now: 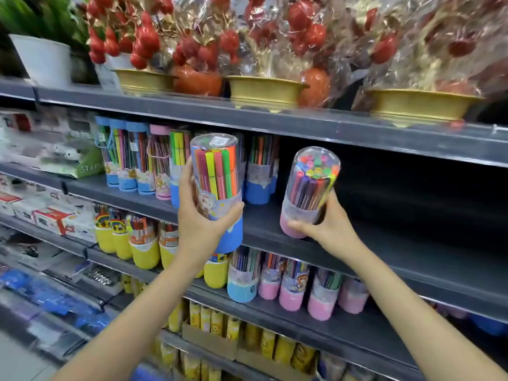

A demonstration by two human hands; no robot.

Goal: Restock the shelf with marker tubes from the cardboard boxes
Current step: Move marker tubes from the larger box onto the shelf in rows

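This is a shop aisle, in the stationery section. Dark tiered shelves (357, 133) carry rows of identical marker tubes (258, 171), yellow-based tubes (145, 251) and boxed staplers (55, 218). Cellophane-wrapped artificial fruit arrangements (264, 59) line the top shelf.

free: dark grey middle shelf board (412, 259) bare right of the pink-based clear marker tube (308, 193) — open reach | blocked left: row of blue-based marker tubes (261, 171) | above: dark upper shelf edge (302, 125) — limits headroom | front: blue-based clear marker tube (218, 188) held before the row
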